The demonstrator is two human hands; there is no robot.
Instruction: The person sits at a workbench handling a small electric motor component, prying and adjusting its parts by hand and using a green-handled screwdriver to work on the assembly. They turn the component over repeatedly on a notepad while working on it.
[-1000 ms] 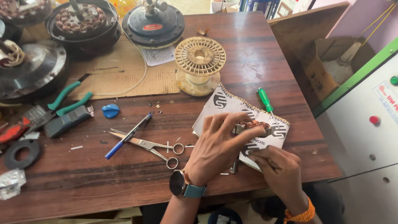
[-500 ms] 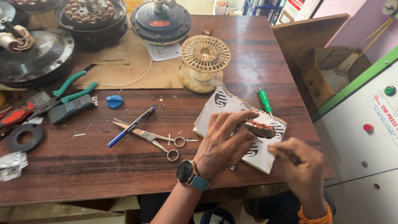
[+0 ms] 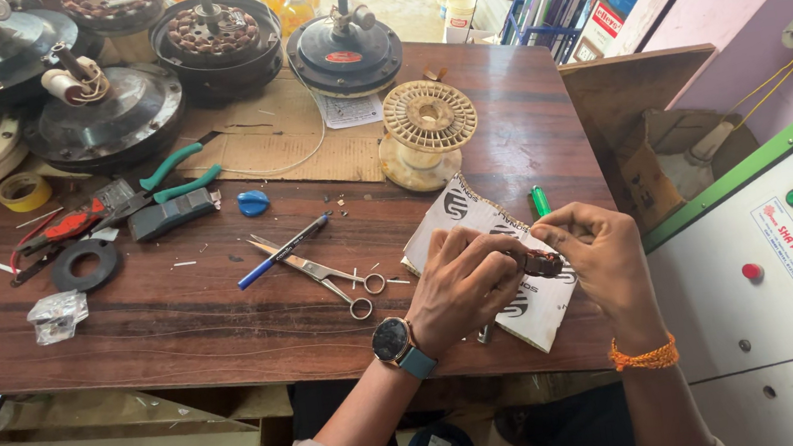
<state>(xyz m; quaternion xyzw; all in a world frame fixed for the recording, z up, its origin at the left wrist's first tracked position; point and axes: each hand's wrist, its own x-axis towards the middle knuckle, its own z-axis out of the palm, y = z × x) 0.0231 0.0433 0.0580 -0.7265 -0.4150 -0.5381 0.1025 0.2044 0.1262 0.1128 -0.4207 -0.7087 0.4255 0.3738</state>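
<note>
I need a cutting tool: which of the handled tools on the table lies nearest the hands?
The scissors, silver with ring handles, just beside the left hand; the green-handled pliers lie far off toward the motors.

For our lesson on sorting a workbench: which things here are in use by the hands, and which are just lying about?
In use:
left hand
right hand
small dark part, held between both
printed paper sheet beneath them

Lying about:
scissors
blue pen
green-handled pliers
empty wire spool
tape roll
green marker
</note>
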